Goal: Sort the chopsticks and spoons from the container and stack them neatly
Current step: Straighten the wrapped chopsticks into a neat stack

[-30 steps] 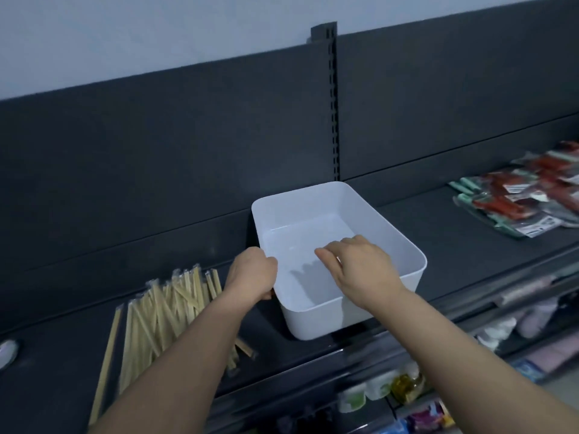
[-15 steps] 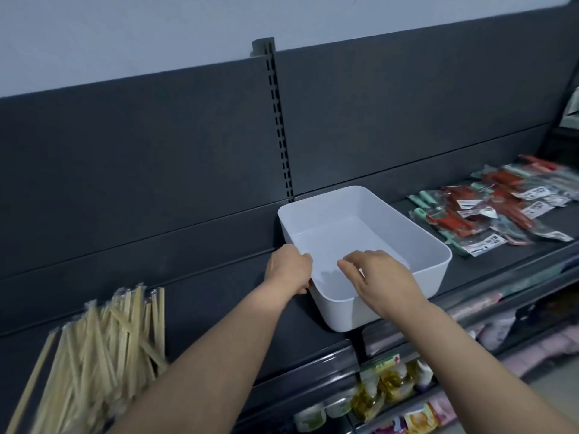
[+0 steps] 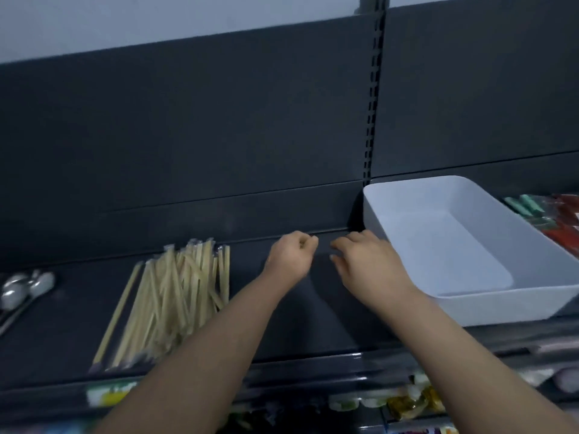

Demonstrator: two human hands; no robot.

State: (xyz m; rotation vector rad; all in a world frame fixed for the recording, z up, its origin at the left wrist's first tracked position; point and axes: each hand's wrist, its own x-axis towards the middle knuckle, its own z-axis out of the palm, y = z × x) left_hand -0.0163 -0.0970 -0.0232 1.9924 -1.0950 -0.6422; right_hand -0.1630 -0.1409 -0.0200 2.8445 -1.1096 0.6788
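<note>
A white rectangular container (image 3: 404, 214) sits empty on the dark shelf at the right. A pile of wrapped wooden chopsticks (image 3: 175, 296) lies on the shelf at the left, roughly parallel. Metal spoons (image 3: 22, 292) lie at the far left edge. My left hand (image 3: 289, 260) hovers over the bare shelf between chopsticks and container, fingers curled shut, holding nothing. My right hand (image 3: 366, 264) is beside it, just left of the container, fingers bent and slightly apart, not touching the container.
Red and green packaged goods (image 3: 554, 220) lie on the shelf right of the container. The dark back panel (image 3: 219, 136) rises behind. A lower shelf holds packaged items (image 3: 407, 399) below the front edge.
Both hands have let go of the container's near left corner and moved left over the shelf. The view has swung left, bringing the chopsticks and spoons into sight.
</note>
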